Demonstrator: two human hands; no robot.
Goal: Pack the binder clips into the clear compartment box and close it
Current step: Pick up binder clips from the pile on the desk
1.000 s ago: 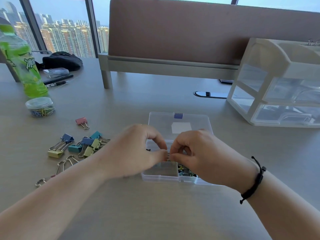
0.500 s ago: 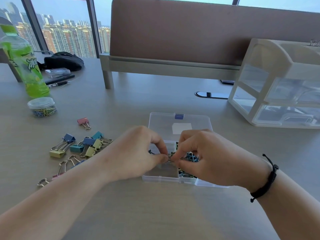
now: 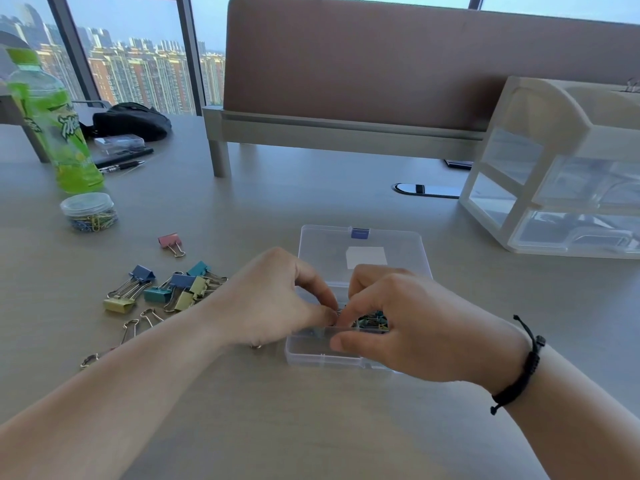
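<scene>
The clear compartment box (image 3: 320, 355) lies open in front of me, its lid (image 3: 329, 251) with a blue latch laid flat behind it. Both hands hover over the box. My left hand (image 3: 273, 299) and my right hand (image 3: 408, 323) pinch the same small binder clip (image 3: 338, 314) between their fingertips, above the divider. The right compartment holds several small coloured clips (image 3: 374, 322). A heap of loose binder clips (image 3: 166, 289), blue, teal and yellow, lies on the desk to the left, with a pink clip (image 3: 170, 241) farther back.
A green bottle (image 3: 52, 123) and a round tub of paper clips (image 3: 89, 212) stand at the far left. A white drawer unit (image 3: 561, 168) is at the right. A brown desk divider (image 3: 381, 64) runs along the back, with pens and a black bag behind the bottle.
Both hands stay pinched together over the box; they have sunk slightly toward its compartments. The right thumb now rests at the front compartment's edge.
</scene>
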